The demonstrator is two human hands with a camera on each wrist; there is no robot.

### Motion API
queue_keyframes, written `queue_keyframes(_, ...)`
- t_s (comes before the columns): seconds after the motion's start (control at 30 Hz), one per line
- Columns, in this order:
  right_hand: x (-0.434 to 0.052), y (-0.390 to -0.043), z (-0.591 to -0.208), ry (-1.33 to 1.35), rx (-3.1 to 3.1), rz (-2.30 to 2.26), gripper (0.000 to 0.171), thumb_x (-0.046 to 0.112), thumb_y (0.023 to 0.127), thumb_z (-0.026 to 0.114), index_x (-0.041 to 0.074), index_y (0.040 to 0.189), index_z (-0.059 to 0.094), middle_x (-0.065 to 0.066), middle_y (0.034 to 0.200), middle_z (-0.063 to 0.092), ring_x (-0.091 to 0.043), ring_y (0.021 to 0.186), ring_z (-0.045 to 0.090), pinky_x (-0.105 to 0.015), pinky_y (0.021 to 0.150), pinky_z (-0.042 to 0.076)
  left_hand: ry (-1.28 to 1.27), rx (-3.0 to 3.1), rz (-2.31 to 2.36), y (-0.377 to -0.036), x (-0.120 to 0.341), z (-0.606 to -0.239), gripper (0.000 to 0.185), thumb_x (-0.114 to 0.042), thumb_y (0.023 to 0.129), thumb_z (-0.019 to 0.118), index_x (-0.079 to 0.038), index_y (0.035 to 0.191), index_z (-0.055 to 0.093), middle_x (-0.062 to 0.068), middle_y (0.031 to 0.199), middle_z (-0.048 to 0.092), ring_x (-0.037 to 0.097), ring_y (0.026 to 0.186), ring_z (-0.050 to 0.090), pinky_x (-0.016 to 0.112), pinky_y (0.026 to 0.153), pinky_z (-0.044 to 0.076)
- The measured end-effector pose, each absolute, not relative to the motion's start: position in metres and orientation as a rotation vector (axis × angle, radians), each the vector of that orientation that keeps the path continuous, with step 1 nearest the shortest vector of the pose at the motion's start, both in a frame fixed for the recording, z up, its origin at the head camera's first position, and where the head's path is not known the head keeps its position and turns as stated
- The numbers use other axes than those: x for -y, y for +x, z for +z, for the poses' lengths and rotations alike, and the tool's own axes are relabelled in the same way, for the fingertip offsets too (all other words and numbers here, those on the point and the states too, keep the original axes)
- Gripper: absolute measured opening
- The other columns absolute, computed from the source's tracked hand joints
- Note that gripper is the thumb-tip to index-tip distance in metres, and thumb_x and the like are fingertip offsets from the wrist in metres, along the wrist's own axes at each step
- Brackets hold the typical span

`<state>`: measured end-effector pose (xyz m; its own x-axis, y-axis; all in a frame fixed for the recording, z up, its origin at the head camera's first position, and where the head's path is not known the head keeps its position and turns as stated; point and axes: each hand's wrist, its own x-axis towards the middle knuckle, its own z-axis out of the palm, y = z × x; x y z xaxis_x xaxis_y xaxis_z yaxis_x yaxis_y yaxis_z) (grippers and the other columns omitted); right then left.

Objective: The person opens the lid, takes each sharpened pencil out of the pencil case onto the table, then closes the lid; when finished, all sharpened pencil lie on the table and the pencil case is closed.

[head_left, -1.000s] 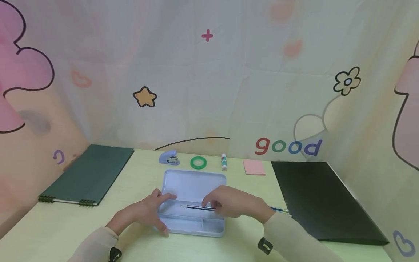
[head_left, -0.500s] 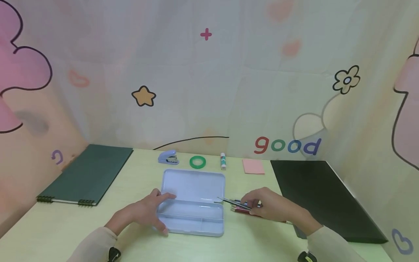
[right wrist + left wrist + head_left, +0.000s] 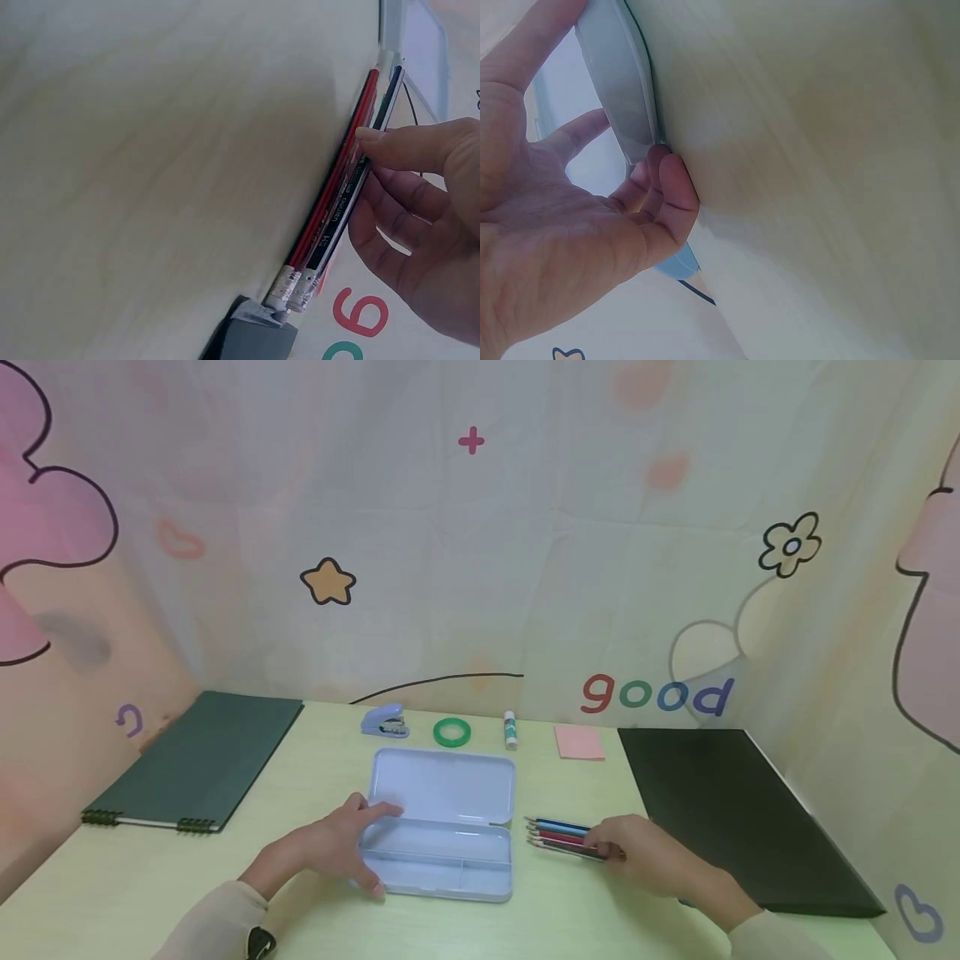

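A pale blue pencil case point(image 3: 442, 785) lies open flat, its lid leaning to the back and its divided tray point(image 3: 412, 843) toward the front. My left hand point(image 3: 341, 843) holds the left end, thumb at the front corner and index finger on the lid. In the left wrist view the other fingers curl against the case's side. To the right of the case several pencils point(image 3: 551, 833), blue, red and dark, lie side by side. My right hand point(image 3: 637, 852) pinches a dark, white-striped pencil point(image 3: 341, 210) between thumb and fingers, right beside a red pencil point(image 3: 319, 214).
Along the back stand a lilac stapler point(image 3: 386, 722), a green tape roll point(image 3: 452, 732), a glue stick point(image 3: 511, 730) and pink sticky notes point(image 3: 579, 742). A green spiral notebook point(image 3: 202, 760) lies left. A large black folder point(image 3: 742, 818) lies right, close to my right hand.
My right hand has carried the pencil out of the case's tray to the right and lowered it among the other pencils. My left hand has stayed on the case.
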<state>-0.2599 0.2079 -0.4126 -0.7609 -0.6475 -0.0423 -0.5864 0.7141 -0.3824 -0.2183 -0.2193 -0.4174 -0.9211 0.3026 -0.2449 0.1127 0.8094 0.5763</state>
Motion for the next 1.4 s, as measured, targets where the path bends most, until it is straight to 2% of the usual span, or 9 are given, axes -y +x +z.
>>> queue_keyframes(0.2, -0.203, -0.256, -0.416, -1.002, -2.831, -0.347, 0.024, -0.001, 0.083, 0.076, 0.015, 0.100, 0.073, 0.011, 0.081, 0.056, -0.006, 0.076, 0.051, -0.025, 0.069, 0.045, 0.306, -2.670, 0.817, -0.219, 0.220, -0.419, 0.096, -0.026, 0.062, 0.096, -0.022, 0.144, 0.048, 0.011, 0.115, 0.039, 0.025, 0.103, 0.047, 0.040, 0.081, 0.045)
queue_keyframes(0.67, -0.201, -0.254, -0.415, -1.016, -2.899, -0.312, 0.021, 0.001, 0.082, 0.077, 0.018, 0.093, 0.071, 0.013, 0.077, 0.051, -0.004, 0.073, 0.048, -0.024, 0.067, 0.041, 0.278, -2.671, 0.780, -0.219, 0.217, -0.417, 0.095, -0.028, 0.062, 0.096, -0.023, 0.144, 0.049, 0.010, 0.115, 0.040, 0.025, 0.106, 0.047, 0.040, 0.083, 0.046)
queue_keyframes(0.87, -0.192, -0.261, -0.410, -1.099, -2.902, -0.352, 0.022, 0.004, 0.082, 0.078, 0.017, 0.097, 0.071, 0.013, 0.079, 0.054, -0.004, 0.073, 0.049, -0.023, 0.067, 0.043, 0.281, -2.669, 0.784, -0.219, 0.217, -0.416, 0.094, -0.026, 0.063, 0.096, -0.023, 0.145, 0.048, 0.011, 0.116, 0.040, 0.026, 0.106, 0.047, 0.042, 0.083, 0.046)
queue_keyframes(1.0, -0.177, -0.268, -0.404, -1.127, -2.872, -0.449, 0.024, 0.008, 0.083, 0.079, 0.013, 0.106, 0.072, 0.010, 0.085, 0.060, -0.005, 0.076, 0.054, -0.025, 0.071, 0.049, 0.283, -2.664, 0.795, -0.219, 0.218, -0.418, 0.095, -0.026, 0.063, 0.096, -0.023, 0.144, 0.049, 0.011, 0.116, 0.040, 0.026, 0.106, 0.047, 0.041, 0.083, 0.046)
queue_keyframes(1.17, -0.145, -0.276, -0.399, -1.099, -2.747, -0.676, 0.031, 0.013, 0.087, 0.077, 0.007, 0.117, 0.070, 0.000, 0.096, 0.069, -0.014, 0.088, 0.062, -0.029, 0.078, 0.055, 0.296, -2.668, 0.803, -0.219, 0.220, -0.419, 0.095, -0.026, 0.063, 0.096, -0.022, 0.144, 0.049, 0.011, 0.115, 0.040, 0.026, 0.105, 0.046, 0.041, 0.081, 0.045)
queue_keyframes(1.4, -0.086, -0.276, -0.397, -1.140, -2.548, -0.792, 0.031, 0.008, 0.088, 0.072, 0.006, 0.119, 0.068, -0.002, 0.101, 0.071, -0.015, 0.092, 0.065, -0.028, 0.080, 0.055, 0.309, -2.669, 0.813, -0.220, 0.220, -0.419, 0.094, -0.026, 0.063, 0.096, -0.022, 0.144, 0.049, 0.011, 0.114, 0.040, 0.026, 0.105, 0.047, 0.042, 0.083, 0.045)
